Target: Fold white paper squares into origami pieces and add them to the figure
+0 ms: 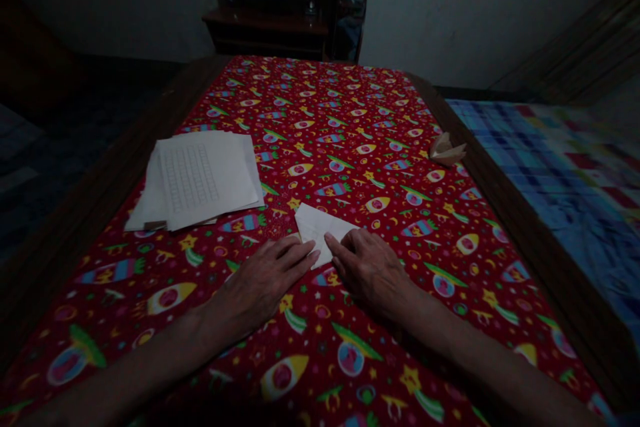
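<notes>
A small piece of folded white paper [324, 227] lies on the red patterned cloth in the middle of the head view, with a pointed corner at its upper left. My left hand [265, 275] is at its left edge, fingers drawn together and tips pressed onto the paper; the thumb is hard to make out. From the other side, my right hand [373, 267] holds the paper's right part, the index finger pointing inward and the other fingers curled. The fingertips of both hands almost meet over the sheet. Part of the paper is covered by the hands.
A stack of paper sheets [200, 177], the top one with a printed grid, sits to the left. A folded brown paper piece [447, 149] lies near the right table edge. The cloth [320, 123] covers the table. Beyond stands a low cabinet [265, 21] with a dark screen.
</notes>
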{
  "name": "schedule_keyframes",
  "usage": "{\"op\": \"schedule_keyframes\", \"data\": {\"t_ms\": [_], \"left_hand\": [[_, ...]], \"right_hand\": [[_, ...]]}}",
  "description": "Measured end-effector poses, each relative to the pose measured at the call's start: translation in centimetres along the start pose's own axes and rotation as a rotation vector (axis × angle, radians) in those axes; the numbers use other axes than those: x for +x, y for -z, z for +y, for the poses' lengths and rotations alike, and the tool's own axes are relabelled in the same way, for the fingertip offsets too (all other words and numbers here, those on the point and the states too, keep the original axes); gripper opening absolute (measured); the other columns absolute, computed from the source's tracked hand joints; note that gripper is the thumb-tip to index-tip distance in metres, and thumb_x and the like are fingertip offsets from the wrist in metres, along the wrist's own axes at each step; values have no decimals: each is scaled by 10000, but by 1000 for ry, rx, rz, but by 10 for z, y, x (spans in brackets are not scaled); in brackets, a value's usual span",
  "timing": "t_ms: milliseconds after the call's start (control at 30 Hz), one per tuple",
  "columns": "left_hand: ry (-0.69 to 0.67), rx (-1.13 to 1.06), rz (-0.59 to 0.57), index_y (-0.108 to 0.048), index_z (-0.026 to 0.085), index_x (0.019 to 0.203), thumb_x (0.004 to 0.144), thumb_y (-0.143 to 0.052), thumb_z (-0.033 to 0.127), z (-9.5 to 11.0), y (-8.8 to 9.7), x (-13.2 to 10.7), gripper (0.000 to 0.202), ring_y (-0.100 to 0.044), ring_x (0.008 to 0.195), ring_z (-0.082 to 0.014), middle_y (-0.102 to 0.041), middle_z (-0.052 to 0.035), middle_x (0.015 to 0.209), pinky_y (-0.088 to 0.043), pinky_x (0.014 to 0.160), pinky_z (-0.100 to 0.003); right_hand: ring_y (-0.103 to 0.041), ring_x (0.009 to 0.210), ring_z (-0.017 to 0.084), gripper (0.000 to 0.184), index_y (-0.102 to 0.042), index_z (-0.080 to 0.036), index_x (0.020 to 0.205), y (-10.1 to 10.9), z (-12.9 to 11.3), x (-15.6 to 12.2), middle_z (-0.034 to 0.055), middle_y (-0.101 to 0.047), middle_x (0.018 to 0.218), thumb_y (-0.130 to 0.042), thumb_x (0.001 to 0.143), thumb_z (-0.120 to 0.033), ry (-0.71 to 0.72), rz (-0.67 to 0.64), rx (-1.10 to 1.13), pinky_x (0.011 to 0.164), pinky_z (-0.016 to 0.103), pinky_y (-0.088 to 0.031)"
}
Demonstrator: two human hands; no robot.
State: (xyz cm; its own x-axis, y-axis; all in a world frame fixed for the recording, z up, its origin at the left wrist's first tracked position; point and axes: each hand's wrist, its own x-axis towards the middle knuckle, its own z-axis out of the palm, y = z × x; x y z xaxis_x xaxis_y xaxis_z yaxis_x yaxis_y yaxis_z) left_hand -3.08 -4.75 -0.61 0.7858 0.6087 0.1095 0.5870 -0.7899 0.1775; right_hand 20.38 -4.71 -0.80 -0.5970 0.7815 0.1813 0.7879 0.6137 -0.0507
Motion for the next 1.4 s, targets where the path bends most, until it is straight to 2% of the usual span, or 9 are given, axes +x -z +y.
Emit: {"op": "schedule_keyframes", "data": {"t_ms": [267,433,567,700,900,1067,1167,1400], "left_hand": [[-5,1,23,-392,139,1336,752,-373,-34,5,3,-3,610,-310,1274,-249,-453,-69,1368,-386,1013,-439],[-46,-48,87,-431,130,1312,730,-359,-51,6,4,-11,613,-349,1271,-240,-475,-94,1356,-425,987,-450],[-49,-135,142,-512,153,1236,789,-356,-43,2,3,-12,512,-394,1248,-228,-512,-88,1324,-436,985,-450],[-18,-222,222,-545,159,1187,850,-380,-5,-1,0,-7,409,-449,1201,-202,-587,-73,1223,-433,999,-425],[-14,-196,232,-522,144,1220,850,-419,7,0,-1,-3,408,-448,1190,-206,-584,-82,1202,-407,1022,-414],[-17,-193,230,-512,146,1227,865,-425,33,1,-1,0,389,-462,1160,-220,-583,-91,1175,-426,993,-431],[-11,-177,226,-504,163,1236,853,-432,31,2,0,1,411,-463,1163,-240,-580,-95,1172,-436,976,-456],[4,-164,237,-457,154,1285,860,-412,43,5,0,0,441,-465,1162,-243,-574,-110,1154,-445,964,-440]], "right_hand": [[-422,729,176,357,-481,-184,1274,0,0,0,65,-528,845,-426,924,-228,-7,-10,4,623,306,-345],[-431,718,176,338,-502,-184,1252,2,-1,1,69,-534,832,-400,938,-255,-13,-3,9,603,301,-344],[-432,692,172,311,-537,-172,1205,3,-2,2,66,-540,798,-393,939,-245,-18,14,36,587,295,-344],[-452,733,180,302,-524,-158,1191,6,-2,3,73,-541,845,-431,928,-275,-65,27,115,630,299,-377],[-482,863,193,243,-527,-175,1045,3,4,7,82,-513,987,-538,876,-348,-206,132,333,702,299,-419],[-497,772,156,126,-556,-190,850,1,8,15,33,-526,856,-532,882,-310,-250,132,437,646,267,-394],[-495,717,137,166,-560,-186,749,4,6,20,19,-523,807,-530,883,-281,-321,125,431,601,251,-365],[-505,724,138,145,-573,-189,759,1,7,20,16,-528,795,-548,867,-282,-313,160,431,609,250,-373]]}}
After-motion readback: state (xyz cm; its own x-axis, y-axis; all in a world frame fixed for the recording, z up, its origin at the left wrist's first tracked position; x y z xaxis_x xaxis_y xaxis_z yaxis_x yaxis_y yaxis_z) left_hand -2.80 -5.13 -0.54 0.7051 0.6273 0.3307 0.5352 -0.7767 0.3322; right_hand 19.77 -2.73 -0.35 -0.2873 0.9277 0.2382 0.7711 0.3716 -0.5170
